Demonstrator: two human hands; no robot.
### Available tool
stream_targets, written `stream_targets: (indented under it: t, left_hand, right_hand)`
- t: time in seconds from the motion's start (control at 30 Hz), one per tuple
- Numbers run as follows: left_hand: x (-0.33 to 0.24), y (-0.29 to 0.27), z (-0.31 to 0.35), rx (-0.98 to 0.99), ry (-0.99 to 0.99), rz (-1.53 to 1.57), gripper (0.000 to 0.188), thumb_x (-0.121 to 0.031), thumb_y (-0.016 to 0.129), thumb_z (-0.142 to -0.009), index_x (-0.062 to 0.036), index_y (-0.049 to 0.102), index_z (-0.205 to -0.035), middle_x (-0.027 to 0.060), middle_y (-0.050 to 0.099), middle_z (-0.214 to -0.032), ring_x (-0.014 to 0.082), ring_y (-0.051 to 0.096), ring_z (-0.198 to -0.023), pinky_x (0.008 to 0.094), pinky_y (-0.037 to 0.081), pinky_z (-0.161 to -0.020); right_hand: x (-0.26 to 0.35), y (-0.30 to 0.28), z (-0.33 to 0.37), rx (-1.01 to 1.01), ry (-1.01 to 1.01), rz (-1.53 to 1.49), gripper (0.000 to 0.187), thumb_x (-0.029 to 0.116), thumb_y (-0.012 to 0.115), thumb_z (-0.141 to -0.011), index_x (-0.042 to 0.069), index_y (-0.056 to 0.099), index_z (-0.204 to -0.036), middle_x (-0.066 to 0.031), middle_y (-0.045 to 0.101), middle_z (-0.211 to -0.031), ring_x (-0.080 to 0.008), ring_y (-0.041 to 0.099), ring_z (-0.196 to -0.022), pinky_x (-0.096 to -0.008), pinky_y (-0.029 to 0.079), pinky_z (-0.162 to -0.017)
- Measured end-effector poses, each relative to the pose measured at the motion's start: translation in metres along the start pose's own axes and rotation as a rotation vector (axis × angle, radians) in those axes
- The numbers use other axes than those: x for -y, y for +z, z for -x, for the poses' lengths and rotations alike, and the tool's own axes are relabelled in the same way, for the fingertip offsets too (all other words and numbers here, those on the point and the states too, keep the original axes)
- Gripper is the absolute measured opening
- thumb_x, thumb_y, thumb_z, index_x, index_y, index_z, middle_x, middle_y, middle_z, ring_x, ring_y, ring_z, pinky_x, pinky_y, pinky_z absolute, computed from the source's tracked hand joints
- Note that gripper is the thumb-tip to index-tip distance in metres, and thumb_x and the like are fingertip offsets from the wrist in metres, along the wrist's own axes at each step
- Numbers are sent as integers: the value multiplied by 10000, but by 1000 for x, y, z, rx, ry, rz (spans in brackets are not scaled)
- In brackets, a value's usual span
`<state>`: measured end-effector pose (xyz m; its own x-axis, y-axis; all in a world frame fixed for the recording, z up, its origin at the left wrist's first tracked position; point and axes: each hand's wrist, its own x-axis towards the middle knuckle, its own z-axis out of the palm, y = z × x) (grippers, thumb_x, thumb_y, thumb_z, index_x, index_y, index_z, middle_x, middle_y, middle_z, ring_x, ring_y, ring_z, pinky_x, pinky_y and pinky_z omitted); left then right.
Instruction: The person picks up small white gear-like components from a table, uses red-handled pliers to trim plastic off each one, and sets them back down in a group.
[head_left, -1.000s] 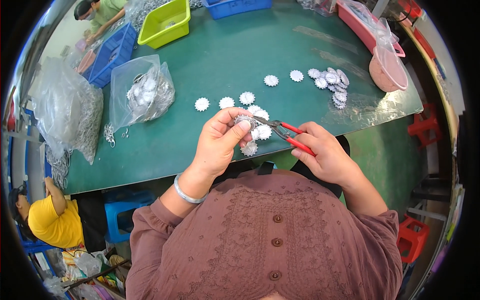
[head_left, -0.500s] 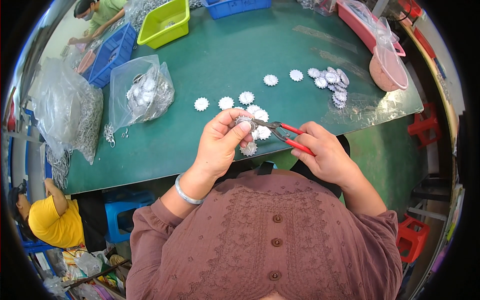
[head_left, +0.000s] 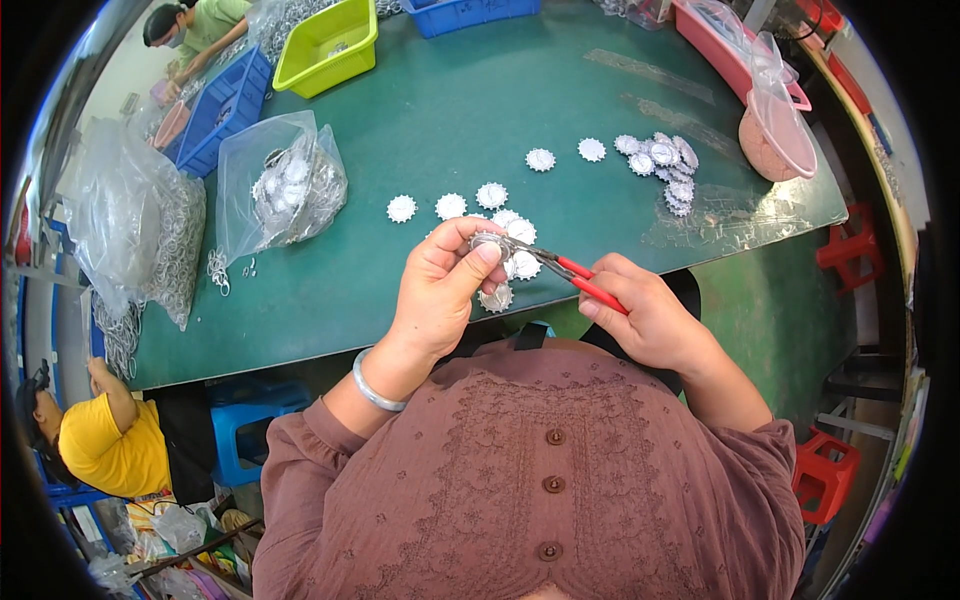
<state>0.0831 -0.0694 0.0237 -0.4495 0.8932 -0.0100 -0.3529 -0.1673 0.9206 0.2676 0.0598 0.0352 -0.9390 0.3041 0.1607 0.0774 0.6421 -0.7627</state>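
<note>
Between thumb and fingers, my left hand pinches a round silvery metal disc just over the table's near edge. My right hand is closed on the red handles of a pair of pliers. The dark jaws of the pliers reach left to the disc's right side; what exactly they grip is too small to make out. Beneath and beyond my left hand lie several white disc pieces with toothed rims, some overlapping. Farther right, more toothed discs are heaped together.
On the green table, a clear bag of discs and a larger bag of metal rings stand left. Behind them are a blue bin and a lime tub. A pink basket sits right. Two other people are at left.
The red handles of the pliers have come closer together as my right hand squeezed. My left hand keeps the disc in nearly the same place.
</note>
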Motion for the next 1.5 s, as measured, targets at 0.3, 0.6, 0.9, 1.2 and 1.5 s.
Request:
stream_targets:
  t: [0.3, 0.6, 0.9, 1.2, 1.5]
  left_hand:
    - [2, -1, -1, -27, -8, -41, 128, -93, 572, -840, -36, 549, -953, 19, 577, -780, 83, 546, -659, 207, 432, -572]
    - [5, 7, 2, -82, 96, -90, 127, -98, 580, -836, -38, 551, -945, 9, 560, -759, 75, 519, -637, 195, 404, -564]
    - [5, 9, 4, -105, 97, -94, 113, -104, 571, -843, -40, 562, -936, 4, 562, -809, 63, 511, -646, 183, 413, -577]
    - [8, 7, -1, -155, -7, -61, 135, -106, 569, -844, -37, 564, -960, 16, 572, -783, 75, 526, -620, 191, 416, -547]
    - [3, 7, -3, -137, -58, 70, 154, -74, 538, -854, -32, 553, -1002, 29, 585, -812, 95, 564, -641, 195, 437, -541]
  right_hand:
    - [2, 3, 0, 4, 41, 81, 149, 155, 585, -806, 25, 518, -778, -120, 477, -790, -314, 499, -677, -379, 409, -582]
    - [8, 7, 2, -63, 2, 250, 99, 82, 599, -770, 26, 528, -811, -111, 480, -803, -301, 503, -684, -364, 411, -574]
    - [6, 12, 3, -151, -57, 451, 156, 70, 623, -681, 33, 488, -748, -104, 448, -789, -278, 504, -718, -363, 432, -587]
    - [3, 2, 0, -49, 2, 281, 132, 124, 601, -764, 25, 518, -793, -120, 468, -801, -295, 498, -727, -371, 423, -622]
    - [3, -6, -5, -69, 58, 188, 173, 175, 591, -802, 9, 542, -800, -126, 498, -815, -307, 508, -750, -376, 421, -649]
